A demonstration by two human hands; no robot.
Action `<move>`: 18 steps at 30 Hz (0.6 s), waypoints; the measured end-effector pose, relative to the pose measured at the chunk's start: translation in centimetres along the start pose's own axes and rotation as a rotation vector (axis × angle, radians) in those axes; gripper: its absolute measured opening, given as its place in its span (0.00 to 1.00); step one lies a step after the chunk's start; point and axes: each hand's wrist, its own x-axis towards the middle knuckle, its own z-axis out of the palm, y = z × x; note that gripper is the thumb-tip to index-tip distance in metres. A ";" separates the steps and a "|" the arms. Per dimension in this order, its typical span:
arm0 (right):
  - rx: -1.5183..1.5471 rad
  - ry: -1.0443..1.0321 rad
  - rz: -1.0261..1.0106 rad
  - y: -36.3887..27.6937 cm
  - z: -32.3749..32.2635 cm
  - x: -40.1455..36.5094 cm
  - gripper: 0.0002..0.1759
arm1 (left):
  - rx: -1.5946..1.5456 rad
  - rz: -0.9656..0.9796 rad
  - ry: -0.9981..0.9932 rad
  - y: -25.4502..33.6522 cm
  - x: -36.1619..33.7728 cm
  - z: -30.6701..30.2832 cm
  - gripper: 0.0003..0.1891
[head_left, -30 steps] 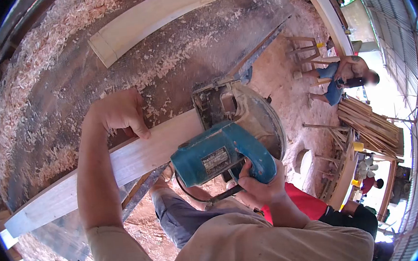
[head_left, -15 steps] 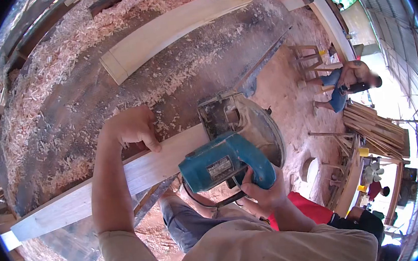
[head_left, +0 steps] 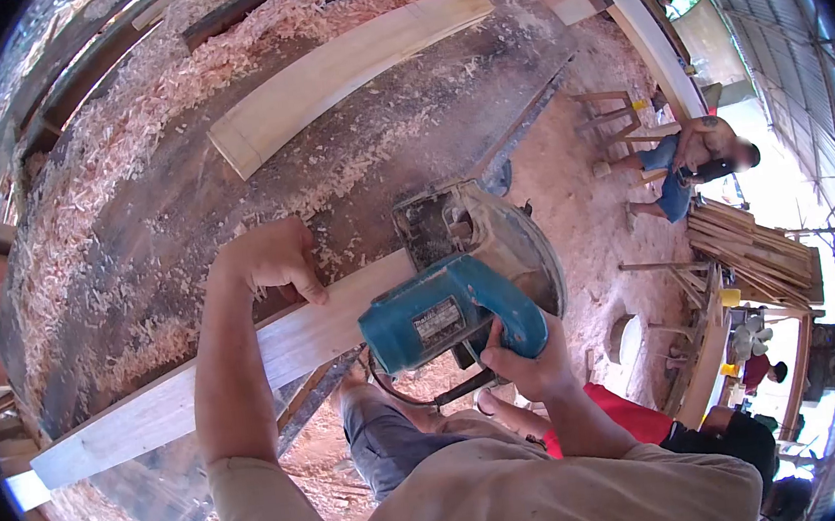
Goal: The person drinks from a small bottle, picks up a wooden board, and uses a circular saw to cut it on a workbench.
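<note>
A teal circular saw (head_left: 423, 315) rests on the right end of a long pale wooden board (head_left: 165, 400). My right hand (head_left: 533, 362) is wrapped around its rear handle, and the big blade guard (head_left: 527, 250) faces right. Whether the blade turns does not show. To the left of the saw, my left hand (head_left: 277, 259) grips the board, thumb on its upper face and fingers curled over the far edge, partly hidden. Beneath the board is a dark, worn work table (head_left: 352, 201) strewn with shavings. The saw's cord (head_left: 400, 393) hangs below the handle.
Another wide pale board (head_left: 349, 71) lies at the back of the table, near heaped wood shavings (head_left: 108, 180). On the right, a person (head_left: 695, 163) sits by a wooden stool (head_left: 610, 116). Stacked lumber (head_left: 754, 253) lies beyond. Someone in red (head_left: 619, 417) is close to my right arm.
The whole view has shifted slightly. Both hands keep their holds, and the saw stays at nearly the same spot on the board.
</note>
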 end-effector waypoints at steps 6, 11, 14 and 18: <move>0.048 0.027 0.022 -0.2 0.6 0.3 0.14 | -0.015 0.068 0.030 -1.7 0.8 0.5 0.18; -0.043 0.045 0.006 -0.4 0.6 1.1 0.14 | 0.046 0.075 0.028 -1.2 0.8 0.3 0.19; 0.039 0.043 -0.073 -0.3 0.9 2.1 0.15 | 0.117 0.102 0.044 -1.4 0.7 0.2 0.18; 0.047 0.046 -0.035 -0.7 0.9 1.7 0.16 | -0.043 0.093 -0.025 -1.9 0.8 0.2 0.17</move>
